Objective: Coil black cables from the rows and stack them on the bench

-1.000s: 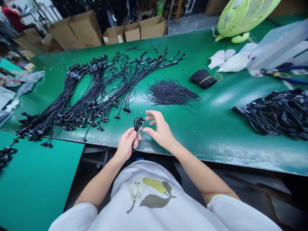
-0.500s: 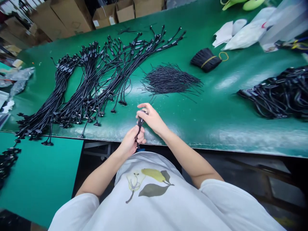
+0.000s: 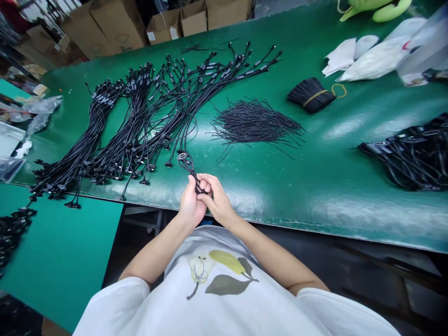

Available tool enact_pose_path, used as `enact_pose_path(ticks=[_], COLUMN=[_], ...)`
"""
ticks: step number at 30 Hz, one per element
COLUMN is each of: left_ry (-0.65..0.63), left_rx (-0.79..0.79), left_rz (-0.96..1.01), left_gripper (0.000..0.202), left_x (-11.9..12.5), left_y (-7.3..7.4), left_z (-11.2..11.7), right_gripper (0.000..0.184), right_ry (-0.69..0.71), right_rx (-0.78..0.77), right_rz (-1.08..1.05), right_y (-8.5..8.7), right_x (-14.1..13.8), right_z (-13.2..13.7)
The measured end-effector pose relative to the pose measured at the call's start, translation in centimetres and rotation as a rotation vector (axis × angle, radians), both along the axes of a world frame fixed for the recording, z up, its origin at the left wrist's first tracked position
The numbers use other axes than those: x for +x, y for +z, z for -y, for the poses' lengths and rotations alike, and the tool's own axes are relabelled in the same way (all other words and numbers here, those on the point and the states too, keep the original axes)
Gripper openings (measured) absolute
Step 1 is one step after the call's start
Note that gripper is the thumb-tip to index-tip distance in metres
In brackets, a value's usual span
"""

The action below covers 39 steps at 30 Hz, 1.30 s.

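Observation:
A black cable (image 3: 189, 167), folded into a small looped bundle with a connector at its far end, sticks out of my two hands above the table's front edge. My left hand (image 3: 192, 203) is closed around the bundle from the left. From the right, my right hand (image 3: 216, 198) closes on the same bundle, its fingers curled against my left fingers. The near end of the cable is hidden inside my hands. Beyond them lies a loose pile of short black twist ties (image 3: 257, 121). To the left are several long bunches of black cables (image 3: 136, 135) with connectors.
A banded bundle of black ties (image 3: 311, 94) lies behind the loose pile. Coiled black cables (image 3: 413, 156) are heaped at the right. White bags (image 3: 376, 56) sit at the back right on the green table (image 3: 280, 191). Cardboard boxes (image 3: 119, 28) line the far edge.
The bundle has turned in my hands, and its looped connector end now points away from me. My right hand has come down beside my left. The view has shifted slightly.

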State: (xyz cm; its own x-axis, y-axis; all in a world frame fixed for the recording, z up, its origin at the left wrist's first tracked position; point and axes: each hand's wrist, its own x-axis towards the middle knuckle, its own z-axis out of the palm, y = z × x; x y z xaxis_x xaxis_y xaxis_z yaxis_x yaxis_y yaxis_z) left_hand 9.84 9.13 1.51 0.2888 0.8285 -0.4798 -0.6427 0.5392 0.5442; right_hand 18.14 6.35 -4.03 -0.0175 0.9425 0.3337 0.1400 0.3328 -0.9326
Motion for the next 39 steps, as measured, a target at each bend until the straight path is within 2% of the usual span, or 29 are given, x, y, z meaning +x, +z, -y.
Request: enact_pose_path(ticks=[2, 6, 8, 10, 12, 14, 17, 21, 25, 27, 31, 33, 35, 36, 37, 39], left_ry=[-0.007, -0.025, -0.127, -0.304, -0.453, -0.506, -0.505, -0.49, -0.596, -0.601, -0.538, -0.651, -0.789, -0.795, -0.737, -0.447], left_rx=[0.021, 0.106, 0.167, 0.186, 0.179, 0.18, 0.165, 0.073, -0.027, -0.009, 0.168, 0.301, 0.507, 0.629, 0.758, 0.943], left_rz=[0.0, -0.109, -0.192, -0.241, -0.253, -0.247, -0.208, -0.146, -0.224, -0.304, -0.402, -0.435, -0.551, -0.662, -0.814, -1.176], left_gripper=[0.053, 0.035, 0.034, 0.04, 0.044, 0.045, 0.044, 0.043, 0.049, 0.053, 0.055, 0.054, 0.046, 0.039, 0.028, 0.025], left_x=[0.0, -0.2, -0.2, -0.1, 0.3, 0.6, 1.0, 1.3, 1.5, 1.9, 3.2, 3.3, 2.3, 1.4, 0.2, -2.8], left_y=[0.1, 0.2, 0.0, -0.5, -0.8, -0.9, -0.7, -0.8, -1.8, -2.4, -3.3, -3.4, -3.3, -3.1, -2.9, -2.3], left_z=[0.1, 0.2, 0.7, 1.5, 2.2, 2.8, 3.2, 2.9, 2.8, 2.9, 2.5, 1.7, 0.2, -1.0, -2.5, -6.2], right_gripper=[0.049, 0.061, 0.06, 0.06, 0.057, 0.044, 0.031, 0.024, 0.021, 0.023, 0.046, 0.054, 0.051, 0.046, 0.043, 0.038], right_ry=[-0.006, 0.169, 0.162, 0.159, 0.25, 0.295, 0.203, 0.122, 0.095, 0.047, -0.087, -0.052, -0.041, -0.082, -0.16, -0.378], right_rx=[-0.012, -0.176, -0.23, -0.259, -0.323, -0.379, -0.42, -0.507, -0.521, -0.505, -0.439, -0.508, -0.59, -0.608, -0.606, -0.573], right_rz=[-0.05, -0.297, -0.504, -0.669, -0.758, -0.846, -1.033, -1.162, -1.093, -1.056, -0.993, -0.84, -0.626, -0.503, -0.361, 0.034], right_y=[0.2, 1.0, 2.0, 3.4, 4.7, 5.8, 6.4, 5.9, 4.8, 4.3, 3.0, 2.2, 1.3, 0.9, 0.6, 0.1], right_x=[0.4, 2.9, 4.5, 5.7, 6.1, 5.9, 5.2, 5.4, 6.2, 6.4, 6.4, 7.1, 9.4, 11.3, 13.6, 19.2], right_z=[0.0, -1.1, -2.1, -2.9, -3.5, -3.9, -4.5, -4.9, -4.4, -3.8, -1.8, -0.5, 0.7, 1.3, 1.7, 2.2])
